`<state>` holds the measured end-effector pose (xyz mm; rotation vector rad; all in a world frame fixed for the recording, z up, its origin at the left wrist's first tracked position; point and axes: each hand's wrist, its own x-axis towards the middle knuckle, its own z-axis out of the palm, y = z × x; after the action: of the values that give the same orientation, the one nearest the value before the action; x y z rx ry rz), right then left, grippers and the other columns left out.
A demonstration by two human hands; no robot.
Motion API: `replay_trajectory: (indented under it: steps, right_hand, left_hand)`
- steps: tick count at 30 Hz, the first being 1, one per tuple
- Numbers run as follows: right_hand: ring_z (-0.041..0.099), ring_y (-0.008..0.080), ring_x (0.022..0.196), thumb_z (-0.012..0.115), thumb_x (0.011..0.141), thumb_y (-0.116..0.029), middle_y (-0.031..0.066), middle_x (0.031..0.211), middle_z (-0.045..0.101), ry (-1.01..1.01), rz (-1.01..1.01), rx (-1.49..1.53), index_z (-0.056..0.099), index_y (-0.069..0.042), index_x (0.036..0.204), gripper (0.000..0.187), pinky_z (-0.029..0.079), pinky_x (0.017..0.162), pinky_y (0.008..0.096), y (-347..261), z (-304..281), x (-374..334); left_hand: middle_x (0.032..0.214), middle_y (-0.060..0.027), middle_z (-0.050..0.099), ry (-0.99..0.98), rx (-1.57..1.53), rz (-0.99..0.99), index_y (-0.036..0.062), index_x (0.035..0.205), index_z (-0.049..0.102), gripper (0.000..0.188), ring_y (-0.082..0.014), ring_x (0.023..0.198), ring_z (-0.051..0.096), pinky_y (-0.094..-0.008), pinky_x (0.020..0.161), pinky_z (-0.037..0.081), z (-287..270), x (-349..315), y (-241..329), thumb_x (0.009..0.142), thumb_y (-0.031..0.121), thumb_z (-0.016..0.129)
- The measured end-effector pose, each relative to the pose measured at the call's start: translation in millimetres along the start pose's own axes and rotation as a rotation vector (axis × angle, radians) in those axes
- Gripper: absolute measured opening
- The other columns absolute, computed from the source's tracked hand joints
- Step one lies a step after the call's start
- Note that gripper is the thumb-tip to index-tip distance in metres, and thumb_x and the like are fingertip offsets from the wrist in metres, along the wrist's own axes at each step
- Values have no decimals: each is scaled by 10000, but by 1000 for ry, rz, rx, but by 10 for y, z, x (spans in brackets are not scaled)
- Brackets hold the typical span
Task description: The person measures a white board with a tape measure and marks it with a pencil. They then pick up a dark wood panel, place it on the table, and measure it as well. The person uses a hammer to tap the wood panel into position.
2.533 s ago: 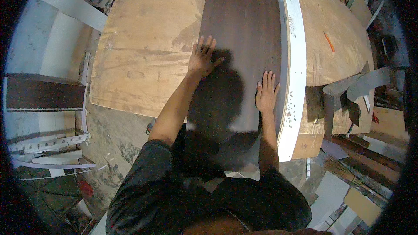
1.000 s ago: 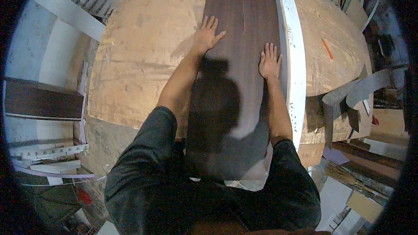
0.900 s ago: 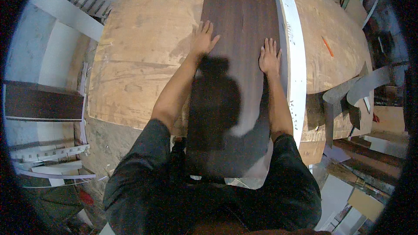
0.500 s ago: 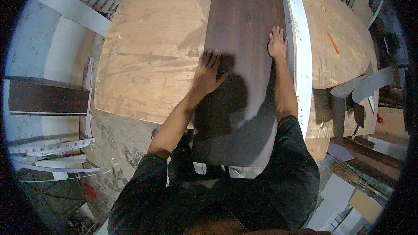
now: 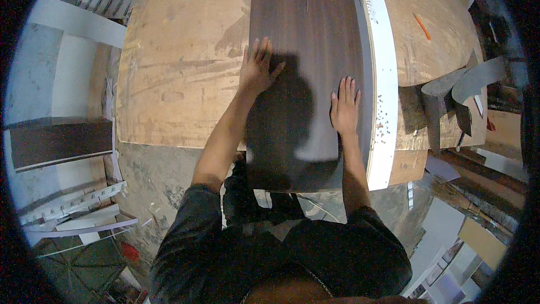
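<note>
A long dark brown wood-grain sheet [image 5: 320, 39] lies lengthwise before me, its near end sticking out past the front edge of the plywood table [image 5: 180, 67]. My left hand [image 5: 259, 69] rests across the sheet's left edge, fingers spread. Flat on the right part of the same sheet lies my right hand [image 5: 345, 111], its fingers stretched forward. Neither hand grips anything. Just right of the sheet runs a long white strip [image 5: 386, 84] with dark specks along it. My shadow falls over the sheet's near half.
An orange stick-like tool [image 5: 422, 26] lies on the right part of the table. Curved grey pieces [image 5: 478, 81] hang over its right edge. At left, a dark brown panel [image 5: 62, 142] lies among pale boards. Several offcuts and boards [image 5: 484, 242] lie at lower right.
My right hand has slid back toward me along the sheet. My left hand sits a little farther forward on the left edge. The view has shifted slightly.
</note>
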<state>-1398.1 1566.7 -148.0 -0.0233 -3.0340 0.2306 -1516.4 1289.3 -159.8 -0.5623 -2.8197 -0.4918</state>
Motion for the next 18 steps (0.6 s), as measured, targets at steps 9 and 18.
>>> replay_trajectory:
  steps: [9, 18]
  right_hand:
    - [149, 279, 1448, 245, 1022, -323, 134, 1553, 206, 40, 17, -88, 233, -14, 1476, 550, 112, 1170, 480, 15, 112, 597]
    - [129, 252, 1453, 204, 1019, -343, 104, 1565, 181, 61, 17, -113, 229, -42, 1484, 555, 93, 1181, 459, 60, 271, 1267]
  left_hand:
    - [1525, -137, 285, 50, 80, 31, 2, 1429, 332, 775, -319, 1424, 219, -529, 1140, 173, 328, 568, -317, 905, 552, 482]
    - [1515, -169, 289, 20, -11, 74, -12, 1429, 328, 718, -345, 1418, 225, -542, 1140, 143, 344, 955, -598, 953, 523, 370]
